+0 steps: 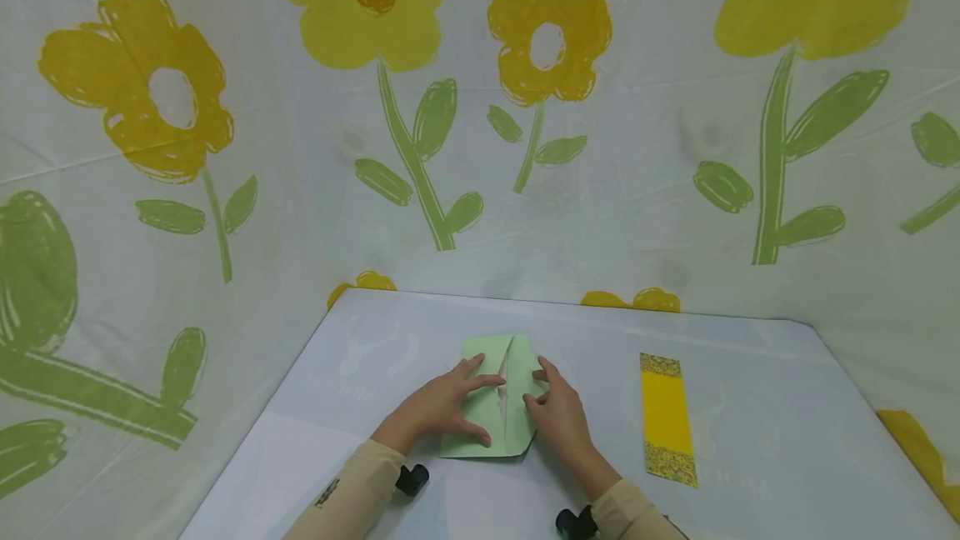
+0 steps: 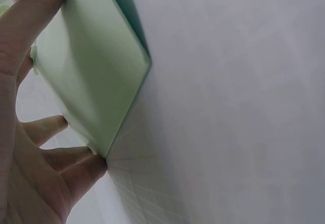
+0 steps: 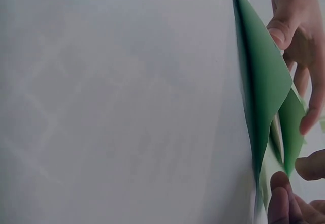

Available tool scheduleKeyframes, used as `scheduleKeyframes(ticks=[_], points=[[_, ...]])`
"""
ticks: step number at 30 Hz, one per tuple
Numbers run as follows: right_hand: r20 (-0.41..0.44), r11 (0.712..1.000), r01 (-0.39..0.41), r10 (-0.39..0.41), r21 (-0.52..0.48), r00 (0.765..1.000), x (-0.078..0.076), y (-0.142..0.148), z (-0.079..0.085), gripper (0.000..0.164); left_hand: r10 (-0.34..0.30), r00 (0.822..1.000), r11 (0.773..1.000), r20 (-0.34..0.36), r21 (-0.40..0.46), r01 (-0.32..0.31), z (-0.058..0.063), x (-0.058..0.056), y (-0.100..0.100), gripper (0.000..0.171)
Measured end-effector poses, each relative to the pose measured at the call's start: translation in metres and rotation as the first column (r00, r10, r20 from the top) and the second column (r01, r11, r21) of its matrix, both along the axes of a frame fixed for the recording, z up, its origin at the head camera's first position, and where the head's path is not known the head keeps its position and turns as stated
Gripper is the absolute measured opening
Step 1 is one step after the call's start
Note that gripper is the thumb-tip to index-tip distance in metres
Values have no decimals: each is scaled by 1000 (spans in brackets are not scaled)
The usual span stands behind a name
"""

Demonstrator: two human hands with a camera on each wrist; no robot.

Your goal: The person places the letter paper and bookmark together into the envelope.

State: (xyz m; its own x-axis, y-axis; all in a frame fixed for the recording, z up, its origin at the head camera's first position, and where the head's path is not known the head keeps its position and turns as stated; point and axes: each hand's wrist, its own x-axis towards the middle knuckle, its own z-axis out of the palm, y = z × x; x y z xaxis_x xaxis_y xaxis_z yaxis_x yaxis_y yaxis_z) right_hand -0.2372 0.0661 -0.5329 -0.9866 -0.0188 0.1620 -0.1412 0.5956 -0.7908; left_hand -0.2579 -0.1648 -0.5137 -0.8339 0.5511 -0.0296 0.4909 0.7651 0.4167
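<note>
A light green folded paper (image 1: 483,427), envelope-like with two side panels meeting at a middle slit, lies on the white table. Across its left panel rests my left hand (image 1: 438,407), fingers spread, the thumb near the lower edge and a fingertip at the slit. My right hand (image 1: 562,419) has curled fingers and pinches the right panel at its outer edge. In the right wrist view the green paper (image 3: 264,76) bows up from the table, with thumb and fingertips at its edge. The left wrist view shows the paper's corner (image 2: 127,66) tilted, fingertips along its edge.
To the right lies a yellow strip (image 1: 666,415) with glittery gold bands at both ends. The white table (image 1: 787,407) ends at a back edge before a flower-printed cloth (image 1: 637,215). Dark wrist cameras (image 1: 412,480) sit at both sleeve cuffs.
</note>
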Motion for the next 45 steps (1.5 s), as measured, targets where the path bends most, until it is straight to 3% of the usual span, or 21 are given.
scheduleKeyframes(ticks=[22, 35, 45], points=[[14, 998, 50, -51, 38, 999, -1, 15, 5, 68, 0, 1000, 1000, 11, 8, 0, 0, -1, -3, 94], [23, 990, 108, -111, 91, 994, 0, 30, 0, 67, 5, 999, 999, 34, 35, -7, 1, 0, -3, 93], [65, 990, 111, -117, 92, 991, 1, 39, 2, 68, 4, 1000, 999, 26, 38, -5, 0, 1, -1, 93]])
